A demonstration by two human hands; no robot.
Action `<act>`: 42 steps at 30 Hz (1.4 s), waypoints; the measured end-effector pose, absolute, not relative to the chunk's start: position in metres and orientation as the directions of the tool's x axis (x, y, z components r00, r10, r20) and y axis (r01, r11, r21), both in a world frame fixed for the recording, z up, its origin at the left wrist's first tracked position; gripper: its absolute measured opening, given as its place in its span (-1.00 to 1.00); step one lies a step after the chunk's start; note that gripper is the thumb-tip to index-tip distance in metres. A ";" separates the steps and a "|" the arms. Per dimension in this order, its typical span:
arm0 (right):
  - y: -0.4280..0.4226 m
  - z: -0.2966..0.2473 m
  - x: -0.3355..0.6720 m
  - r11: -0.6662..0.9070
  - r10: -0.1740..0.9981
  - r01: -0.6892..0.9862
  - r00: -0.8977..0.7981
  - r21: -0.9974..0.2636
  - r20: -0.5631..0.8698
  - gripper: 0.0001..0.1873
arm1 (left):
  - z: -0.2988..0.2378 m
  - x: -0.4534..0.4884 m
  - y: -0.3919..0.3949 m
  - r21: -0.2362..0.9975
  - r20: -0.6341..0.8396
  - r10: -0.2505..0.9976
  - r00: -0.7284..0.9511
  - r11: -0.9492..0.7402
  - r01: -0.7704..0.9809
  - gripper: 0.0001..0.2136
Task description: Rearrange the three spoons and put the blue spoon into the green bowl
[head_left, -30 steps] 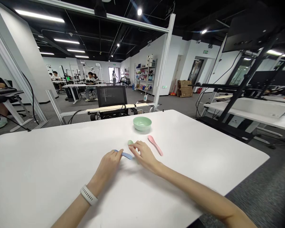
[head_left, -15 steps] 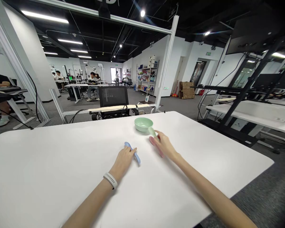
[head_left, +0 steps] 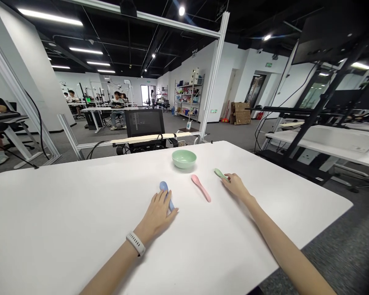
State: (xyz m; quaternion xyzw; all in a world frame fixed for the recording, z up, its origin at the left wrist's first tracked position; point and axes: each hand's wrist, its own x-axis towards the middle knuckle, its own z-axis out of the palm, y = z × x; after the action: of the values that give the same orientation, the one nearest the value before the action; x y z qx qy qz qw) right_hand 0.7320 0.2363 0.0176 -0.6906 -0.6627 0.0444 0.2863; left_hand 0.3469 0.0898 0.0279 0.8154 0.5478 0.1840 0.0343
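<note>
Three small spoons lie on a white table (head_left: pixel 64 213) in front of a pale green bowl (head_left: pixel 184 158). My left hand (head_left: pixel 158 213) rests with fingers flat on the handle of the blue spoon (head_left: pixel 165 189); its bowl end pokes out beyond my fingertips. My right hand (head_left: pixel 236 186) pinches the handle of the green spoon (head_left: pixel 219 173), which lies low on the table to the right. The pink spoon (head_left: pixel 201 187) lies untouched between my two hands. A white band is on my left wrist.
A black office chair (head_left: pixel 144 125) stands behind the table's far edge. Aluminium frame posts (head_left: pixel 211 78) rise around the table. A black stand and another white desk (head_left: pixel 326 141) are at the right. People sit at desks far back left.
My right hand carried the green spoon from left of the pink spoon, past the bowl, to the table's right side. My left hand turned the blue spoon so it points away.
</note>
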 end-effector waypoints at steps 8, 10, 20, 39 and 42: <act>0.238 0.018 0.748 -0.011 0.917 0.871 0.204 -0.490 0.342 -0.50 | 0.022 0.358 0.097 0.259 0.298 0.894 0.335 -0.414 0.873 -0.32; 0.239 0.018 0.750 -0.015 0.906 0.866 0.223 -0.500 0.359 -0.48 | 0.020 0.359 0.097 0.253 0.309 0.892 0.329 -0.411 0.876 -0.31; 0.241 0.015 0.751 -0.005 0.903 0.860 0.223 -0.510 0.368 -0.43 | 0.018 0.365 0.093 0.199 0.326 0.874 0.361 -0.436 0.878 -0.29; 0.239 0.019 0.749 0.014 0.910 0.839 0.215 -0.545 0.355 -0.48 | 0.027 0.364 0.092 0.336 0.295 0.889 0.351 -0.440 0.833 -0.31; 0.238 0.020 0.747 0.004 0.912 0.841 0.219 -0.540 0.348 -0.44 | 0.035 0.364 0.089 0.457 0.282 0.899 0.335 -0.433 0.777 -0.33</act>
State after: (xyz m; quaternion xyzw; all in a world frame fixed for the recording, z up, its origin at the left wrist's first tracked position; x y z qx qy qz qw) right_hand 0.7471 0.2380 0.0205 -0.7036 -0.6229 0.0521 0.3379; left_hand 0.3644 0.0891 0.0347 0.8081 0.5184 0.2522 0.1213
